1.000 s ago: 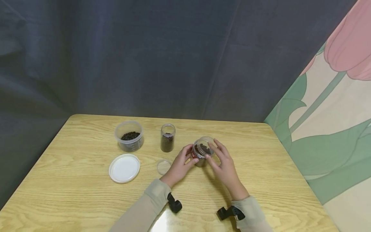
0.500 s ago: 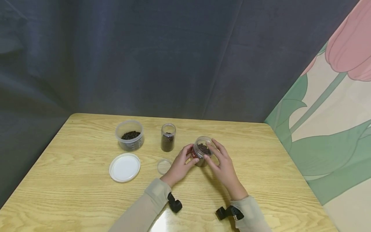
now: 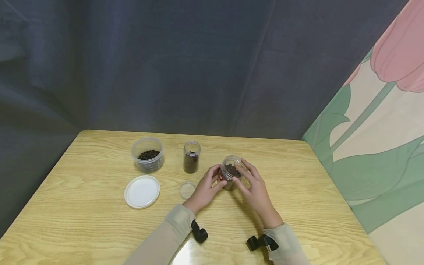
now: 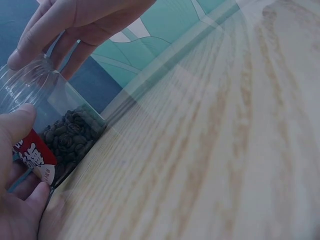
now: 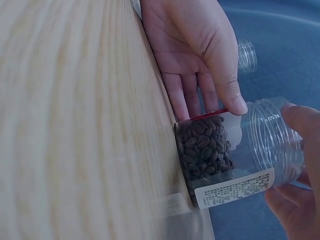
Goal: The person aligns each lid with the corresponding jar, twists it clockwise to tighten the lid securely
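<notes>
A clear jar (image 3: 230,173) with a red label stands on the table, part filled with dark beans (image 5: 205,150). Around its left side the left hand (image 3: 206,188) curls, thumb in front. The right hand (image 3: 256,191) holds a clear threaded lid (image 3: 233,160) by its rim at the jar's mouth. In the right wrist view, the lid (image 5: 287,142) lies against the jar's neck, fingertips on both sides of it. Whether its threads are engaged I cannot tell.
Left of the hands stand a slim jar of dark grounds (image 3: 191,158) and a round tub of beans (image 3: 148,156). A white lid (image 3: 142,192) and a small clear lid (image 3: 187,190) lie flat on the wooden table (image 3: 82,206).
The clear lid has shifted slightly left and settled more squarely over the jar's mouth, with the right hand moving along. The left hand has kept its hold on the jar.
</notes>
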Action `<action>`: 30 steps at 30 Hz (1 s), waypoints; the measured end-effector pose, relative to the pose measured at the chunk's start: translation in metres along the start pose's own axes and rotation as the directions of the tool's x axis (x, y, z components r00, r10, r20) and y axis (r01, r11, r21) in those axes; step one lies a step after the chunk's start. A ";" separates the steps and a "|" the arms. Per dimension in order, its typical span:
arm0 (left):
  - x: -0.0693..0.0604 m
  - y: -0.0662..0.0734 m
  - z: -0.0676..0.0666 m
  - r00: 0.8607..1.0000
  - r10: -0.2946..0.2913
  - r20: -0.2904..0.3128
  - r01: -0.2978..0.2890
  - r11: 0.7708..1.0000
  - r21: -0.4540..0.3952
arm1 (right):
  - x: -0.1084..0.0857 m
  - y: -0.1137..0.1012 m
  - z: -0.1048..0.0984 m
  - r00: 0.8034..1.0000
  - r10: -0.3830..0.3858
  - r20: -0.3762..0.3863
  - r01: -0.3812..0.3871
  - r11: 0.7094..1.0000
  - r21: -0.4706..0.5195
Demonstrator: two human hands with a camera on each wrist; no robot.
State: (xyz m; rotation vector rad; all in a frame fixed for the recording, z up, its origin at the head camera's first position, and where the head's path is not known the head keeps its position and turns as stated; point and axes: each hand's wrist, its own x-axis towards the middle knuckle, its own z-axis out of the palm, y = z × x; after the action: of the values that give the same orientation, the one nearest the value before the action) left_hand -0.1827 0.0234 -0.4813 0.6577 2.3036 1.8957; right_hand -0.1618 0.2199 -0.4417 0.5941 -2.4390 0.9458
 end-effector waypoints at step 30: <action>0.000 -0.001 0.002 1.000 0.000 -0.013 0.000 1.000 -0.017 | -0.001 0.015 0.000 0.934 0.292 0.205 -0.353 0.841 0.411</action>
State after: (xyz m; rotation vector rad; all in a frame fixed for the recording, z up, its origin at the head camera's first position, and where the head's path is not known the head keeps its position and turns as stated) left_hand -0.1829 0.0247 -0.4829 0.6455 2.2932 1.9231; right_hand -0.1694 0.2307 -0.4497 0.4004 -2.4986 1.6824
